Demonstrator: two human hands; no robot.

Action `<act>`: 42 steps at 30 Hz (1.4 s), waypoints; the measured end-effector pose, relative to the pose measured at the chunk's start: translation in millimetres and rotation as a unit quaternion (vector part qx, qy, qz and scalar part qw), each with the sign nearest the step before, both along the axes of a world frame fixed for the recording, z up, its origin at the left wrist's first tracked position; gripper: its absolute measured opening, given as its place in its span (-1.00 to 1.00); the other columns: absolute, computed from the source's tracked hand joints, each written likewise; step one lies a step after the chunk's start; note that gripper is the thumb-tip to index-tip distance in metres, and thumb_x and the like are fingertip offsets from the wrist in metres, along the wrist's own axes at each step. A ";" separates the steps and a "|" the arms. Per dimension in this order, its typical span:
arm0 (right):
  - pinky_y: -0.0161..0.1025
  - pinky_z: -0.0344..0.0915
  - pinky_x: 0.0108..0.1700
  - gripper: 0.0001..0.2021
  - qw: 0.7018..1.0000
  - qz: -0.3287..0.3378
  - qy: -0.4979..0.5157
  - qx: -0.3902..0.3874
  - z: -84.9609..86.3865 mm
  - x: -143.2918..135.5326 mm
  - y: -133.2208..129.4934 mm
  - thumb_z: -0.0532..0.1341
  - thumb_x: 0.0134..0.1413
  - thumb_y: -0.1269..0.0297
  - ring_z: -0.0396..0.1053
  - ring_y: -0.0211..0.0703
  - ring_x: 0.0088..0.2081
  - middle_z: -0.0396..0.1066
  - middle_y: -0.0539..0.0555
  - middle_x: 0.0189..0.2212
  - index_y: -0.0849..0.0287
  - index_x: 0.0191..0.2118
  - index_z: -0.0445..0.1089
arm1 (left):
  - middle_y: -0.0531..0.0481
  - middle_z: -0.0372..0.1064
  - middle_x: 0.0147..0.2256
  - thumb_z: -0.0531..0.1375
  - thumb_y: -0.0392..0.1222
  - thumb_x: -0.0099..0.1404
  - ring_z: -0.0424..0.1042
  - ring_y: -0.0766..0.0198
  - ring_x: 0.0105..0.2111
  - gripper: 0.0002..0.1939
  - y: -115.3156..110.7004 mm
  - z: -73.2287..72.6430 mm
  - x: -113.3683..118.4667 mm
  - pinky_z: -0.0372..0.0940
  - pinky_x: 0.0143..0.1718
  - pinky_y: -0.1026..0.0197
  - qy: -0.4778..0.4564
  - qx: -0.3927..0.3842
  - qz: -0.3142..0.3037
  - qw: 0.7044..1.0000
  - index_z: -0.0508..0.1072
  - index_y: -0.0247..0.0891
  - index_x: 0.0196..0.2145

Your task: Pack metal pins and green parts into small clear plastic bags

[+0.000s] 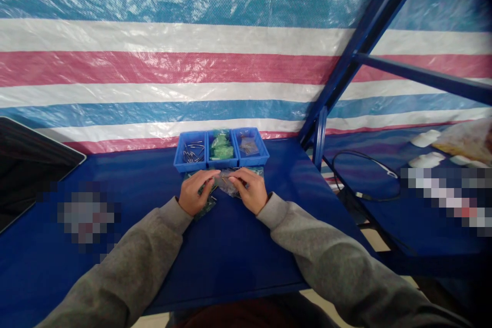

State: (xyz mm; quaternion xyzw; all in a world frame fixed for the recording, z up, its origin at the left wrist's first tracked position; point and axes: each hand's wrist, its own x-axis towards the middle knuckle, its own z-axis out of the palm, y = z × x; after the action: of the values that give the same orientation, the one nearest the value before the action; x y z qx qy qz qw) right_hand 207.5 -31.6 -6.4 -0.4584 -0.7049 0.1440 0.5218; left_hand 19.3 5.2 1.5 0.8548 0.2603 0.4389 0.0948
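A: Start at the grip. What is between the hands?

B: A clear bag (226, 183), at the middle of the frame, a little below centre height. The left hand (197, 192) pinches its left side, and the right hand (249, 189) pinches the right.

A: So neither is released?

B: No, both look closed on the bag, thumb against fingers, without a hard clench.

A: Which hand is nearer to it?

B: Neither, really; it lies directly between the two sets of fingertips. Its long axis I can't tell, because the plastic is crumpled and partly covered.

A: And the pose?

B: Both wrists turn inward, thumbs facing each other. The grey sleeves (146, 253) rise from the lower left and lower right corners and converge on the bag.

A: Going outward?

B: Green packets (207, 208) lie on the bench (234, 261), partly under the left hand. Just above the hands stand three joined blue bins: the left bin (190, 167) with metal rods (192, 155), the middle bin (223, 163) with more green packets, the right bin (254, 160) with small clear packets (248, 146).
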 end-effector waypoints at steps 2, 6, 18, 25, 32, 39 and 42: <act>-0.28 0.28 -0.27 -0.82 1.000 0.001 0.002 -0.002 -0.2 0.2 -0.3 0.08 0.17 0.29 0.38 -0.20 -0.33 0.43 0.07 -0.36 0.14 -0.24 0.42 | -0.10 0.44 -0.24 0.08 -0.28 0.27 0.42 0.26 -0.24 -0.74 0.7 -0.5 -0.1 0.35 -0.18 0.19 0.001 0.000 0.001 1.000 0.38 -0.28 -0.08; -0.30 0.31 -0.36 -0.77 0.999 -0.014 0.036 -0.035 -4.4 -1.2 -0.5 0.12 0.13 0.27 0.37 -0.25 -0.47 0.44 0.02 -0.40 0.12 -0.08 0.32 | -0.10 0.41 -0.20 0.12 -0.29 0.25 0.41 0.25 -0.20 -0.76 2.7 -1.5 -0.7 0.34 -0.16 0.19 0.010 0.012 0.002 1.000 0.41 -0.25 -0.11; -0.26 0.31 -0.27 -0.77 0.998 0.052 0.024 -0.003 4.7 3.1 -5.5 0.02 0.18 0.35 0.36 -0.23 -0.38 0.40 0.06 -0.37 0.15 -0.14 0.38 | -0.07 0.38 -0.30 0.14 -0.29 0.24 0.38 0.29 -0.29 -0.87 4.5 -0.3 -0.5 0.33 -0.22 0.23 0.008 0.029 0.014 0.999 0.46 -0.27 -0.26; -0.31 0.27 -0.36 -0.85 1.000 0.023 0.006 -0.009 1.1 -1.4 -1.8 0.11 0.14 0.26 0.30 -0.24 -0.40 0.34 0.07 -0.38 0.18 -0.28 0.39 | -0.06 0.36 -0.31 0.14 -0.33 0.22 0.37 0.31 -0.29 -0.90 2.5 0.9 0.2 0.30 -0.20 0.24 0.002 0.024 0.020 0.999 0.44 -0.30 -0.29; -0.31 0.23 -0.35 -0.85 1.000 0.007 -0.006 -0.005 1.0 -0.6 -1.0 0.09 0.16 0.28 0.27 -0.25 -0.41 0.32 0.03 -0.45 0.18 -0.36 0.35 | -0.08 0.40 -0.27 0.14 -0.28 0.23 0.39 0.33 -0.35 -0.83 0.2 2.5 1.3 0.34 -0.28 0.26 0.000 0.012 0.028 1.000 0.41 -0.30 -0.19; -0.33 0.24 -0.37 -0.84 1.000 -0.015 0.011 -0.014 0.5 -1.5 -0.1 0.07 0.17 0.26 0.29 -0.27 -0.44 0.36 0.04 -0.41 0.18 -0.35 0.35 | -0.08 0.41 -0.26 0.16 -0.29 0.20 0.41 0.35 -0.42 -0.59 -3.1 -0.2 2.6 0.38 -0.33 0.28 -0.022 -0.001 0.029 0.999 0.25 -0.31 0.02; -0.33 0.25 -0.39 -0.88 0.999 -0.025 0.032 -0.034 -2.9 -2.2 0.1 0.10 0.15 0.26 0.30 -0.28 -0.49 0.39 0.02 -0.43 0.16 -0.29 0.34 | -0.09 0.40 -0.25 0.14 -0.31 0.21 0.41 0.34 -0.39 -0.60 -1.7 -2.0 2.3 0.38 -0.34 0.28 -0.023 -0.012 0.016 1.000 0.26 -0.31 0.02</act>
State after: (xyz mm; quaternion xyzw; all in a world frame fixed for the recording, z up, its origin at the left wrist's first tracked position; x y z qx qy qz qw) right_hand 205.3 -31.5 -9.3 -0.4885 -0.6711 0.1699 0.5312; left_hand 21.6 3.5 -0.5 0.8387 0.2772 0.4570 0.1042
